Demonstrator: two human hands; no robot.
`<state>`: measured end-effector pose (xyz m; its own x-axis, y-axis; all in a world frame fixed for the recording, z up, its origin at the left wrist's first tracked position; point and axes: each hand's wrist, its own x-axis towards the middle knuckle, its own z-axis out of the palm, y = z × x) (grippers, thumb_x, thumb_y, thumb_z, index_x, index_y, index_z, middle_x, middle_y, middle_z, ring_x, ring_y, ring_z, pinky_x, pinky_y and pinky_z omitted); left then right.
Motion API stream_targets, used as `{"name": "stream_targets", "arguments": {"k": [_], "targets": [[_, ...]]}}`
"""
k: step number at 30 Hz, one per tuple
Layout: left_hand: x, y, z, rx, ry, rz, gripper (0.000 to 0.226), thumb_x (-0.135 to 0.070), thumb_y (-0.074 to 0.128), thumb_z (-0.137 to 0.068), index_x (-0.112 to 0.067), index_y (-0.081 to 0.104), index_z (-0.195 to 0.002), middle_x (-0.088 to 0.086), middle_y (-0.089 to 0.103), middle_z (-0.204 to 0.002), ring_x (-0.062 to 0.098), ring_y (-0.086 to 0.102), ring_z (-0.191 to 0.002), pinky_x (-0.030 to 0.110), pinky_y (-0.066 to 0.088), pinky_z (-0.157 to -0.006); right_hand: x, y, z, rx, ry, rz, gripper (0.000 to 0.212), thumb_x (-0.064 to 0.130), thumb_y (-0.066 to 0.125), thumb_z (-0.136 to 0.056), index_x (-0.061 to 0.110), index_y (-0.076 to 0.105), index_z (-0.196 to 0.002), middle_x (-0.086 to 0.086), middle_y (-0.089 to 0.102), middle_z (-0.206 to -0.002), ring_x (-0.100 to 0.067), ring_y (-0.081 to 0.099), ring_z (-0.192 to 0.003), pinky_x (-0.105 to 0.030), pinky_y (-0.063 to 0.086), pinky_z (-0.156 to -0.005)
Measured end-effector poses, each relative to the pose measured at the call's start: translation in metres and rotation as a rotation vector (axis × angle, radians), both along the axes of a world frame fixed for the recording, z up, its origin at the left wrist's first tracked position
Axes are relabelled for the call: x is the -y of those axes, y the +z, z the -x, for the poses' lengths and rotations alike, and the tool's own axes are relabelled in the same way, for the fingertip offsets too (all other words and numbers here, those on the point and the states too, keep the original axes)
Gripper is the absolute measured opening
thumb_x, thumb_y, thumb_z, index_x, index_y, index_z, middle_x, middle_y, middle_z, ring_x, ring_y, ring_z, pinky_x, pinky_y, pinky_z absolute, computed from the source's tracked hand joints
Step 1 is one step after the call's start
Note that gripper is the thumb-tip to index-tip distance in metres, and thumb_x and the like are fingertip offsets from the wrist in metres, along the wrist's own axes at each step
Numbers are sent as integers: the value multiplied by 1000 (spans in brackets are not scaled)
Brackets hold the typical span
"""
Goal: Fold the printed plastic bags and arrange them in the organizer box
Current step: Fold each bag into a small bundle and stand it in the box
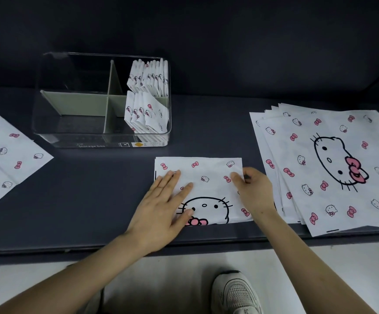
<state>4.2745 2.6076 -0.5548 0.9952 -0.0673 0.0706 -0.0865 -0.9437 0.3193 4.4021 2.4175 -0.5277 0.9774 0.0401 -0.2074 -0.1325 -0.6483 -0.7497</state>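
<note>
Lower centre, the half-folded bag lies flat: left hand presses it with spread fingers, right hand pinches its right edge. Upper left, the organizer box holds folded bags in its 2 right compartments.

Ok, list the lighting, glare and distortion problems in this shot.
Head view: dim, even light, faint shadows; wide-angle bowing curves the table edge; pale reflections streak the clear organizer box walls; its label text is soft, the folded bag prints sharp.
</note>
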Motion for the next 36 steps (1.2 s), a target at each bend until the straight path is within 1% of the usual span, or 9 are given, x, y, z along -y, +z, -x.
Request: {"name": "stream_targets", "arguments": {"k": [5, 13, 18, 26, 28, 30, 32, 34, 36], "targets": [[-2, 0, -1, -9, 12, -7, 62, -58, 28, -97, -21, 43, -144, 12, 27, -155, 24, 20, -145, 34, 11, -117, 0, 2, -2, -16, 13, 31, 27, 22, 57, -92, -4, 57, -84, -15, 55, -70, -20, 43, -59, -27, 36, -54], [-11, 0, -8, -30, -29, -139, 64, -60, 15, -98, -25, 35, -147, 11, 27, -156, 24, 19, -145, 41, 15, -114, -1, 4, -6, -27, 18, 56, 32, 19, 56, -93, 11, 46, -64, 1, 44, -56, -13, 37, -50, -23, 30, -47], [-9, -2, -4, -35, -13, -141, 65, -61, 16, -97, -25, 35, -147, 11, 25, -157, 25, 19, -146, 43, 16, -114, -3, 5, -6, -31, 17, 58, 31, 22, 59, -91, 4, 49, -67, -4, 45, -59, -17, 37, -53, -24, 31, -49], [-6, -1, 0, -54, 9, -167, 71, -68, 14, -94, -27, 32, -149, 9, 20, -158, 24, 15, -147, 46, 15, -113, -3, 3, -10, -22, 5, 92, 35, 23, 61, -90, 9, 44, -63, -1, 43, -55, -16, 37, -51, -24, 30, -47], [-6, -2, 0, -57, 11, -173, 71, -69, 18, -92, -28, 31, -149, 9, 19, -158, 23, 13, -147, 46, 13, -114, -5, 6, -8, -22, 2, 100, 29, 26, 61, -91, 8, 50, -70, 0, 48, -60, -19, 44, -58, -24, 33, -48], [-5, -2, 0, -61, 17, -172, 72, -69, 25, -90, -29, 30, -149, 8, 18, -159, 22, 11, -148, 47, 12, -115, -6, 14, 2, 36, 4, 201, 22, 34, 60, -91, 12, 58, -91, 0, 58, -73, -24, 55, -70, -25, 36, -53], [-5, -3, 0, -71, 22, -170, 74, -71, 24, -89, -30, 28, -150, 7, 16, -160, 21, 8, -148, 47, 11, -115, -3, 19, 20, 370, 42, 489, 42, 44, 60, -89, 15, 56, -119, -4, 64, -92, -29, 60, -82, -29, 42, -61], [-5, -3, 0, -72, 28, -167, 76, -74, 18, -88, -31, 27, -150, 6, 15, -160, 21, 7, -148, 48, 10, -115, -3, 16, 47, 646, 190, 615, 60, 53, 56, -84, 15, 51, -130, -11, 62, -113, -34, 59, -100, -41, 47, -78], [-5, -3, -1, -67, 29, -165, 78, -76, 15, -88, -31, 28, -150, 7, 16, -160, 21, 8, -148, 48, 11, -115, -7, 2, 70, 638, 347, 631, 68, 59, 49, -83, 19, 43, -137, -18, 51, -135, -40, 48, -124, -56, 33, -102]]}}
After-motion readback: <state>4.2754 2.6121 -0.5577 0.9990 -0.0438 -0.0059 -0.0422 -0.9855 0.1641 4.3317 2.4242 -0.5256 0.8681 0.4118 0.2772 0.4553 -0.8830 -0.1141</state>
